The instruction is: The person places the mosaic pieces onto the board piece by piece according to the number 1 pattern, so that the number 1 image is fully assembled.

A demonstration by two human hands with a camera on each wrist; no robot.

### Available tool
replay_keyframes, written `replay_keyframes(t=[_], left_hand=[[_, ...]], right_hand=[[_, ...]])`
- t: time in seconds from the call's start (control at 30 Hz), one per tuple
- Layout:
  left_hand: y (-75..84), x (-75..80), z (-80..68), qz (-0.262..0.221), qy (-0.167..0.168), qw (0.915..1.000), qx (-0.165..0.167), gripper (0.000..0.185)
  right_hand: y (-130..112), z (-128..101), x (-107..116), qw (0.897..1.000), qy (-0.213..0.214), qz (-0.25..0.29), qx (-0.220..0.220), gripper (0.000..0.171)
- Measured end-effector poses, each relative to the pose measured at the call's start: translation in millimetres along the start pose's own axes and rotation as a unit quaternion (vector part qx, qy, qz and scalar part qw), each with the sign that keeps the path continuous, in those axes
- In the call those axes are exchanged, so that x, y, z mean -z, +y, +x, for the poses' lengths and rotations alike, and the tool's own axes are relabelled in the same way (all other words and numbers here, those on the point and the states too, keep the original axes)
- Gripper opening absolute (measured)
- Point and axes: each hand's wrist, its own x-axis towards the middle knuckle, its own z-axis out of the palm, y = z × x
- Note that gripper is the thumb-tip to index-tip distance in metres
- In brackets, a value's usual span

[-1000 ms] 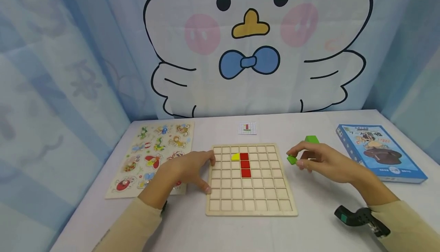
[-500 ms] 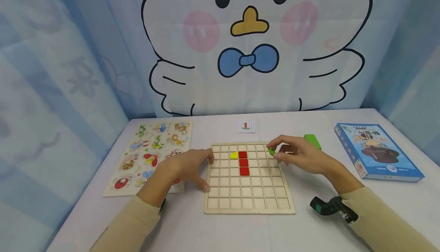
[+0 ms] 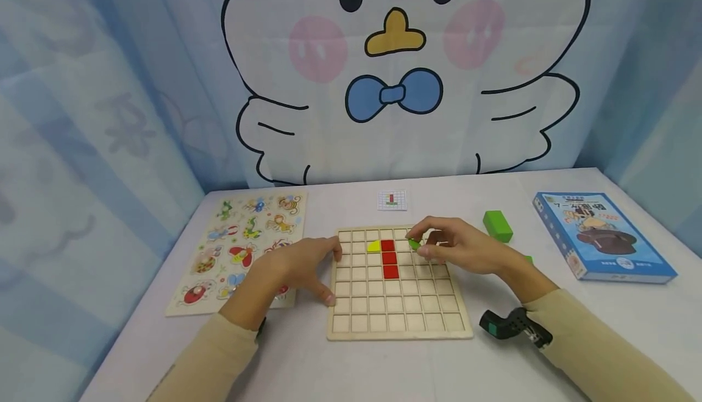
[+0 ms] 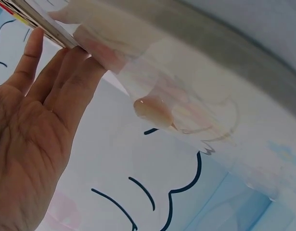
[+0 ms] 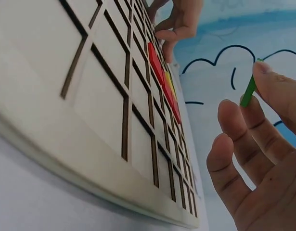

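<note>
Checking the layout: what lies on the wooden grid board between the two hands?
In the head view, a yellow piece and three red square tiles lie on the wooden grid board between the left hand and right hand.

A white table (image 3: 351, 371) stands against a blue curtain (image 3: 109, 85). A cartoon duck (image 3: 395, 73) fills the backdrop under even light.

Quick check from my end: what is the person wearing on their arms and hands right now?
Both arms are in long beige sleeves down to the wrists. The left hand and right hand are bare: no gloves or rings visible. A black wrist camera mount with a small teal mark sits under the right wrist.
</note>
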Motion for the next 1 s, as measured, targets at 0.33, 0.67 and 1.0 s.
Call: replay_keyframes(t=[0.33, 0.67, 1.0], left_hand=[[1.0, 2.0, 2.7, 0.004, 0.000, 0.9999, -0.012, 0.069], [-1.6, 0.1, 0.3, 0.005, 0.000, 1.0000, -0.003, 0.068], [-1.9, 0.6, 0.5, 0.006, 0.002, 0.9999, -0.011, 0.069]], right_hand=[[-7.1, 16.9, -10.3, 0.999, -0.032, -0.015, 0.018, 0.030], [-13.8, 30.5, -26.9, 0.995, -0.088, -0.020, 0.041, 0.028], [-18.5, 37.6, -41.8, 0.990, -0.109, -0.070, 0.047, 0.030]])
